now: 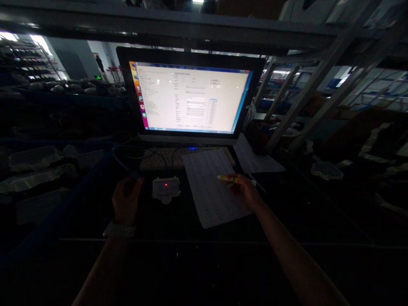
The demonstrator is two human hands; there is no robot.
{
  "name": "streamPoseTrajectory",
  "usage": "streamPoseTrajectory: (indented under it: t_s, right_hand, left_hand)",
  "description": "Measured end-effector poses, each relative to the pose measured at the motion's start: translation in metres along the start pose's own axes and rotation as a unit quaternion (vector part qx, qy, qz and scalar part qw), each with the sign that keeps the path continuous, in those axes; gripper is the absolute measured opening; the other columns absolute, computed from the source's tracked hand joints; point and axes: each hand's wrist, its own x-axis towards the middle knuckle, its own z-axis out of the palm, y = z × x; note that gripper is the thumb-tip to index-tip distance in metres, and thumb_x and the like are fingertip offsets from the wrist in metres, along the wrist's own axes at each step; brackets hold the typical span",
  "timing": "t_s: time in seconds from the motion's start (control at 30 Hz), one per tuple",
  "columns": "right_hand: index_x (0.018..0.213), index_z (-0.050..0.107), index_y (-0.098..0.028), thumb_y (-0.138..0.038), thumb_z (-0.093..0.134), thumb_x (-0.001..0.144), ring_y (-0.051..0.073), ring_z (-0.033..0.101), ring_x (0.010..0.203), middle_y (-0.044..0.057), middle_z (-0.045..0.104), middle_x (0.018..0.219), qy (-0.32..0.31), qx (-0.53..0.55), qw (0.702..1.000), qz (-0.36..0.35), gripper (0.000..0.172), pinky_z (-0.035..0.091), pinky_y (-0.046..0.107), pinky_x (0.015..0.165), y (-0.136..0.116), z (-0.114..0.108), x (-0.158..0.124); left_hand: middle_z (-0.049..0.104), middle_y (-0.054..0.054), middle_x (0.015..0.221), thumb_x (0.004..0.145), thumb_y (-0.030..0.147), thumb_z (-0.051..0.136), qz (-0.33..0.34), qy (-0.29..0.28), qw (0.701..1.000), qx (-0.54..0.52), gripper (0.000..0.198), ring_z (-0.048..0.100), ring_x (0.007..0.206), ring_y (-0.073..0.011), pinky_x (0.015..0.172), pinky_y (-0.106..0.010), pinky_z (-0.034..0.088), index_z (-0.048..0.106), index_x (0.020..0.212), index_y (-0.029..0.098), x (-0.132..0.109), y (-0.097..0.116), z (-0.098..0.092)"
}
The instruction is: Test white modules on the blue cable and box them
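My right hand is closed around a yellow-bodied pen with a pale tip, held over a printed sheet of paper. My left hand, a pale band on its wrist, is curled with thumb and fingers pinched at the end of a blue cable; the grip itself is dim. Between the hands, nearer the left one, lies a small white box with a lit red light. A cable runs from its far side toward the keyboard.
A lit monitor stands behind the keyboard. Another paper lies right of it. Clear plastic cases sit in a blue bin at left, and another case lies at right. Metal frame bars rise at right.
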Motion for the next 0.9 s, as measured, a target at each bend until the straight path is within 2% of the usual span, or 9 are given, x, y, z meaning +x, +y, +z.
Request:
streamPoseTrajectory:
  t_s: [0.1,0.37,0.73,0.9]
  right_hand:
    - [0.089,0.060,-0.019,-0.064,0.054,0.063,0.012,0.054,0.048,0.005,0.068,0.075,-0.005,0.010,1.000,0.009,0.052,0.038,0.025,0.044,0.0014,-0.0008,0.0008]
    - [0.078,0.048,-0.022,-0.048,0.057,0.068,0.012,0.050,0.045,0.000,0.067,0.067,0.033,0.006,0.999,-0.011,0.029,0.034,0.024,0.042,0.0048,0.0006,-0.0004]
    - [0.071,0.054,-0.021,-0.047,0.061,0.067,0.010,0.048,0.048,-0.001,0.063,0.065,0.025,-0.038,0.999,-0.025,0.027,0.034,0.023,0.044,0.0051,-0.0011,-0.0004]
    - [0.072,0.056,-0.021,-0.047,0.061,0.065,0.010,0.046,0.045,-0.001,0.062,0.062,0.029,-0.035,0.999,-0.022,0.027,0.034,0.023,0.042,0.0014,0.0017,-0.0021]
  left_hand:
    - [0.066,-0.007,0.090,0.063,0.038,0.068,0.012,0.003,1.000,-0.010,0.037,0.063,0.088,-0.0227,0.080,-0.039,0.052,0.060,0.091,0.016,-0.0001,-0.0024,-0.0002]
    - [0.067,-0.008,0.090,0.062,0.038,0.069,-0.004,0.000,1.000,-0.016,0.038,0.063,0.087,-0.0220,0.079,-0.037,0.052,0.060,0.091,0.015,0.0005,-0.0037,0.0003]
    - [0.066,-0.008,0.092,0.061,0.043,0.068,-0.002,-0.001,1.000,-0.008,0.044,0.062,0.088,-0.0222,0.079,-0.038,0.051,0.060,0.094,0.014,0.0012,-0.0062,0.0001]
    - [0.067,-0.008,0.091,0.061,0.042,0.068,0.011,0.000,1.000,-0.022,0.041,0.063,0.087,-0.0217,0.078,-0.037,0.051,0.060,0.091,0.015,0.0018,-0.0075,0.0008]
